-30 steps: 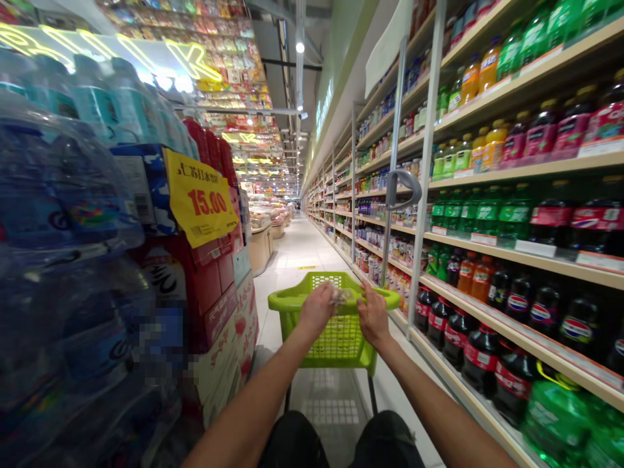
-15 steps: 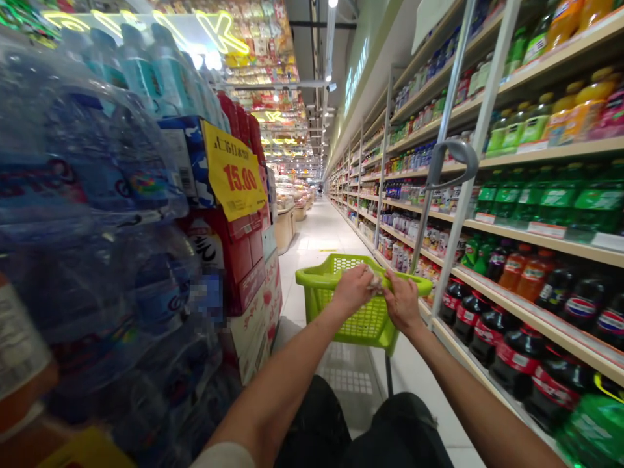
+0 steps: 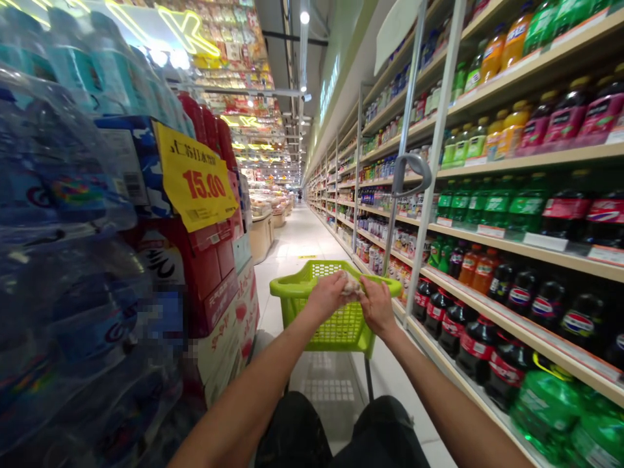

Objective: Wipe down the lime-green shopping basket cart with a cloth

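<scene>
A crumpled whitish wad (image 3: 350, 286), perhaps tissue or thin plastic, is bunched between my two hands. My left hand (image 3: 326, 296) is closed, its fingers bent around the wad's left side. From the right, my right hand (image 3: 377, 304) pinches at the other side with curled fingers. Both hands are over the near side of a lime-green shopping cart basket (image 3: 281, 286); whether they touch its rim I cannot tell. Holes run through the basket walls, and no goods show inside. Below my hands the cart's dark leg (image 3: 369, 380) reaches down between my knees.
Shrink-wrapped bottle packs (image 3: 58, 273) and stacked cartons (image 3: 205, 266) with a yellow price sign (image 3: 197, 175) crowd the left. Drink shelves (image 3: 511, 240) line the right, with a metal pole and grey loop handle (image 3: 412, 175) before them. A tiled aisle (image 3: 299, 237) runs ahead.
The cart and my hands now appear further left in view, and the cartons and shelves have shifted left too. Both hands keep hold of the wad.
</scene>
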Available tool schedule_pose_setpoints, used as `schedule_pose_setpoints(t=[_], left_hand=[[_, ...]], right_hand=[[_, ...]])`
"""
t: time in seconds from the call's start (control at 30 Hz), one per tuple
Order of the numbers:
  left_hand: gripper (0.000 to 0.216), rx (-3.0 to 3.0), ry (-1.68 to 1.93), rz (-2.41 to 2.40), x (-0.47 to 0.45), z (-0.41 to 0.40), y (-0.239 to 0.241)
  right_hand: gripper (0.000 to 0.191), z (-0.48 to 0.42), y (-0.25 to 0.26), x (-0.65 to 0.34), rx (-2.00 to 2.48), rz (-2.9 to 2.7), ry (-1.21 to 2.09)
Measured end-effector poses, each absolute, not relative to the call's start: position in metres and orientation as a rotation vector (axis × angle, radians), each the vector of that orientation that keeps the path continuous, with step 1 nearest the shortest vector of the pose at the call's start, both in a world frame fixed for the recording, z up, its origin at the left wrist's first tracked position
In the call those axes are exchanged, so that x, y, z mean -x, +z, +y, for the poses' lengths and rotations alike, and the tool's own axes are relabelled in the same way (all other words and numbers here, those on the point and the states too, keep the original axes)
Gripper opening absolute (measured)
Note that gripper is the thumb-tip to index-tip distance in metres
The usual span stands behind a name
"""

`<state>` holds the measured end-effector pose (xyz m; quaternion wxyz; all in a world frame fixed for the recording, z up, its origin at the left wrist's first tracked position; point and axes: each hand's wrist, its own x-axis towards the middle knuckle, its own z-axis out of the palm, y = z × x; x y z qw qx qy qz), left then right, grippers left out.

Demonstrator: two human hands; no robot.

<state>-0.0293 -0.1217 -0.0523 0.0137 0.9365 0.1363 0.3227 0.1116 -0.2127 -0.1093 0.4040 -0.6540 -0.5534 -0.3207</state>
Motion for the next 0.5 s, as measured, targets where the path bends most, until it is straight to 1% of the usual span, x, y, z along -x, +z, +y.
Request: schedule_pose_setpoints(t=[0.13,0.23,0.3,0.5], left_hand=[[0.023,-2.849,0.982,0.784,0.069,-0.095,-0.046],[0.020,-2.872,0.916,0.977,0.091,-0.082,-0.048],[0.020,-2.895,0.905,1.003,0.089,-0.086,-0.051],[0.023,-2.910,1.001,0.819,0.045,-0.130,-0.057]], right_hand=[[0.039,-0.215,-0.113,-0.120,1.705,-1.457,-0.822],[0.042,-0.214,-0.113,-0.126,1.734,-1.504,-0.819],[0.044,-0.214,-0.111,-0.135,1.775,-1.507,-0.794],[0.043,-0.214,-0.089,-0.151,2.019,-1.293,-0.665]])
